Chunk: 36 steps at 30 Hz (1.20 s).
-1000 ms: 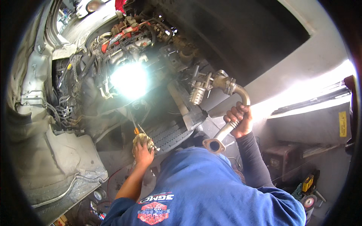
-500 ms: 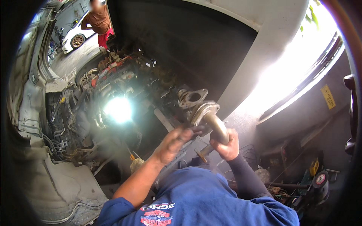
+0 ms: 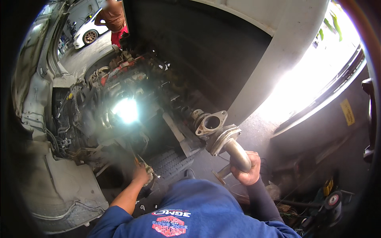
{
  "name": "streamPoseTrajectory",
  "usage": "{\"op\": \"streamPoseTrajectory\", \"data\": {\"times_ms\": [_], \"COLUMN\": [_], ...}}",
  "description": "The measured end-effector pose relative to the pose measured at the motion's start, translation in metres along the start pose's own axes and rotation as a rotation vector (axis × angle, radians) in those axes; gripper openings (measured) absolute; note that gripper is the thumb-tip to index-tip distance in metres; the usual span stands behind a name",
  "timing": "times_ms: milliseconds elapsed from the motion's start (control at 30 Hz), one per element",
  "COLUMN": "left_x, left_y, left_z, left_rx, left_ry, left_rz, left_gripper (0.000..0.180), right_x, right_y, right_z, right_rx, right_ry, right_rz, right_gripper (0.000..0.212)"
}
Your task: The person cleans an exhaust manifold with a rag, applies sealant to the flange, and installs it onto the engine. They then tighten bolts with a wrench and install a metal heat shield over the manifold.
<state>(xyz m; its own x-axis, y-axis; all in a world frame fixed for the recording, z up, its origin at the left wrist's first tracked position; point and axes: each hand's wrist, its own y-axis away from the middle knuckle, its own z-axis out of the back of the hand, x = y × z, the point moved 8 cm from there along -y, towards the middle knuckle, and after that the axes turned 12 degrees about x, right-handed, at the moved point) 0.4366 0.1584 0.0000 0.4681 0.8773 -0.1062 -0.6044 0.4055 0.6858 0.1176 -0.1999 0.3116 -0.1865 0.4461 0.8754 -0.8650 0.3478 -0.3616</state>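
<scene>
My right hand [image 3: 248, 171] is closed round the bend of a curved metal exhaust pipe [image 3: 237, 154], lifted in front of my body. A thick flanged joint [image 3: 222, 139] sits at its upper end, and beyond it an oval flange [image 3: 211, 123] with a round opening faces up. A smaller flange [image 3: 218, 177] ends the pipe near my shirt. To the left, my left hand [image 3: 139, 174] is lowered, its fingers curled against a pale, crumpled, rag-like thing [image 3: 150, 175]. Thin tools lie beside that hand; what its fingers grip is partly hidden.
A dirty engine [image 3: 115, 79] fills the left, with a glaring work light [image 3: 126, 111] on it. A grey body panel [image 3: 67, 190] stands at the near left. A person [image 3: 114, 18] stands by a white car [image 3: 89, 31]. A wheeled tool [image 3: 332, 200] lies at lower right.
My left hand has left the pipe's flanged end and moved down and left to the rag-like thing. My right hand still holds the pipe, now slightly lower and further right.
</scene>
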Motion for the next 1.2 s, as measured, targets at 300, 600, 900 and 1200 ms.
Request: {"op": "streamPoseTrajectory", "data": {"times_ms": [300,600,900,1200], "left_x": [-0.039,-0.281,-0.269,-0.127], "left_y": [0.087,0.199,0.103,0.018], "left_z": [0.101,0.221,0.189,0.142], "left_rx": [-0.734,-0.537,-0.217,-0.484], "left_ry": [0.636,0.586,1.044,0.219], "left_rz": [-0.241,-1.236,-0.936,-0.453], "left_gripper": [0.058,0.037,0.044,0.041], "right_x": [0.0,-0.009,-0.016,-0.046], "right_y": [-0.005,-0.031,-0.036,-0.014], "right_z": [0.009,-0.042,-0.06,-0.046], "right_rx": [0.178,0.495,0.63,0.43], "right_ry": [0.102,0.064,0.336,0.008], "right_rz": [-0.085,-0.144,-0.001,-0.281], "right_gripper": [0.016,0.022,0.024,0.017]}}
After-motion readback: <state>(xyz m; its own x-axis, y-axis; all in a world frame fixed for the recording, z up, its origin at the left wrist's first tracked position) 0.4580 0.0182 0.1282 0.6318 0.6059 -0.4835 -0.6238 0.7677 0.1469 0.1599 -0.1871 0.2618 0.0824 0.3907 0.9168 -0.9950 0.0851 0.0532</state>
